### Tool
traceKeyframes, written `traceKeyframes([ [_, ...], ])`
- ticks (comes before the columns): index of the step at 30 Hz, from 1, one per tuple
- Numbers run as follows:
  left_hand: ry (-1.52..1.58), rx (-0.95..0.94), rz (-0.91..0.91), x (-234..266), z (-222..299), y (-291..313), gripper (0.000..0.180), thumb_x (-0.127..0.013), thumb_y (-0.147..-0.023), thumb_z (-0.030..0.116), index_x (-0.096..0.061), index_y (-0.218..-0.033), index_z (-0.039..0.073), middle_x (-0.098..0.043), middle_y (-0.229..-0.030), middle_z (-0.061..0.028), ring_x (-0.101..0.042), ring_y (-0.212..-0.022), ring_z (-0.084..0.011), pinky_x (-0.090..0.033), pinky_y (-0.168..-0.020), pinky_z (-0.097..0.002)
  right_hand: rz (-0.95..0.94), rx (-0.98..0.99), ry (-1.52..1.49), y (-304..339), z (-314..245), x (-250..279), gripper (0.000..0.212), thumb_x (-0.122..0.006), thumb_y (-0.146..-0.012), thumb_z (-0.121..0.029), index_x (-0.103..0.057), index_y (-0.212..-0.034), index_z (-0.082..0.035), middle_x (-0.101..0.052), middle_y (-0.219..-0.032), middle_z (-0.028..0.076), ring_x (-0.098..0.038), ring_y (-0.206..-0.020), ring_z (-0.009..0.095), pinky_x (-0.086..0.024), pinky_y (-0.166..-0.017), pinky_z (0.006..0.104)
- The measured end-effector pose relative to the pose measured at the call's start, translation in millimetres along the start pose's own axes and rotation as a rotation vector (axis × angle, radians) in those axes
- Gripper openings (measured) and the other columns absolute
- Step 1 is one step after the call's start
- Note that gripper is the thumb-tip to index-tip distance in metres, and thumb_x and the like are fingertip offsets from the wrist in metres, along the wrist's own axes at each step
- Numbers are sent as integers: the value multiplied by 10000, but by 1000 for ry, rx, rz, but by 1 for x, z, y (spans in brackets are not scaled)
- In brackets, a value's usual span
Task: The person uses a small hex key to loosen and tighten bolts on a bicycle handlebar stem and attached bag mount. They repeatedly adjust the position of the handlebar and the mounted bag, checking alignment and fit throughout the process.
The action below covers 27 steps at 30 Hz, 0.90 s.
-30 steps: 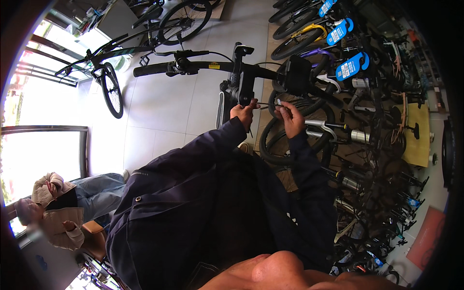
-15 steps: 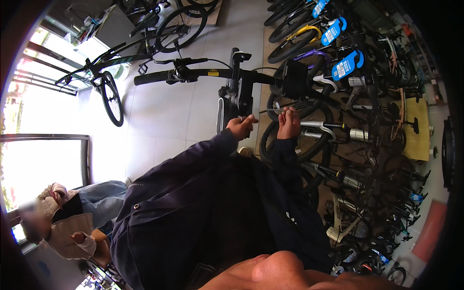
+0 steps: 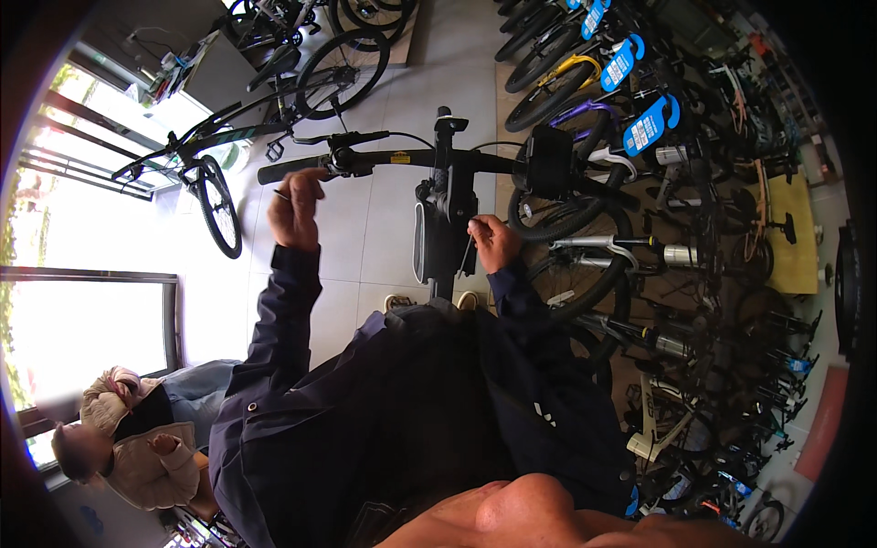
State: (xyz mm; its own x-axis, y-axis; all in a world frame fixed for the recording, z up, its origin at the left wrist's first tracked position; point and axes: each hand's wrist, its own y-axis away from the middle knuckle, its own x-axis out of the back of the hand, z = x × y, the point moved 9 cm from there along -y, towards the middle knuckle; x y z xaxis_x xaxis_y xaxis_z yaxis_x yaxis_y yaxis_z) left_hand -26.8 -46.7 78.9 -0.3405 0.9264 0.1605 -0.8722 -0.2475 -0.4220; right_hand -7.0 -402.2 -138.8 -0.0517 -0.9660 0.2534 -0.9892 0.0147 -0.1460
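A bicycle handlebar (image 3: pixel 411 158) stretches across in front of me, with its stem and head end in the middle. My left hand (image 3: pixel 297 212) is raised just below the left grip (image 3: pixel 290 171), near the brake lever clamp. Its fingers are curled, and a small dark tip shows between them, too small to name. My right hand (image 3: pixel 494 243) is closed beside the frame's top, right of the stem. From its pinched fingers a thin dark rod (image 3: pixel 467 255) slants down. A black boxy object (image 3: pixel 550 163) hides part of the bar's right side.
Rows of parked bicycles with blue tags (image 3: pixel 650 126) crowd the right side. Another bicycle (image 3: pixel 217 137) stands at the far left by the windows. A person in a beige jacket (image 3: pixel 151 461) is at the lower left. Pale tiles (image 3: pixel 329 237) cover the floor.
My left hand has moved from beside the stem out to the left grip. My right hand has come left toward the stem, and its thin rod now points downward instead of sideways.
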Motion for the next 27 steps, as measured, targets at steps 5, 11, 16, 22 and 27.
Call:
traceKeyframes([
  [5,-514,-279,112,25,17,-33,214,-560,-1043,128,-757,-1030,47,-706,-853,-80,-638,-737,-219,-528,-723,-343,-33,-40,-21,2,-2,-3,215,-686,-1004,-227,-707,-1041,-16,-753,-833,58,-711,-753,124,-559,-689,272],
  [11,-965,-533,2,7,1,-57,156,-614,-986,146,-755,-1039,104,-728,-984,-47,-649,-941,-278,-518,-874,-376,-32,-27,-7,3,-5,-3,234,-685,-1000,-245,-703,-1023,-13,-758,-824,78,-741,-771,163,-572,-720,293],
  [16,-1207,-467,-84,1,-30,-58,174,-578,-978,129,-726,-1066,158,-718,-1008,-36,-670,-993,-263,-520,-887,-369,-32,22,4,1,-7,-7,222,-696,-1003,-195,-703,-1072,15,-757,-858,55,-696,-740,95,-557,-661,248],
  [22,-1139,-469,-3,8,-42,-57,153,-616,-958,170,-743,-1041,186,-732,-965,5,-681,-926,-238,-501,-845,-371,15,165,127,-3,-16,-2,212,-725,-974,-206,-719,-1051,-8,-758,-843,68,-713,-730,132,-560,-654,267],
  [27,-1138,-479,33,7,-51,-59,116,-630,-965,211,-727,-916,171,-727,-885,1,-692,-876,-234,-499,-822,-380,-86,-20,-45,-9,9,-13,239,-704,-979,-245,-741,-1067,-26,-779,-863,89,-746,-733,157,-600,-655,286],
])
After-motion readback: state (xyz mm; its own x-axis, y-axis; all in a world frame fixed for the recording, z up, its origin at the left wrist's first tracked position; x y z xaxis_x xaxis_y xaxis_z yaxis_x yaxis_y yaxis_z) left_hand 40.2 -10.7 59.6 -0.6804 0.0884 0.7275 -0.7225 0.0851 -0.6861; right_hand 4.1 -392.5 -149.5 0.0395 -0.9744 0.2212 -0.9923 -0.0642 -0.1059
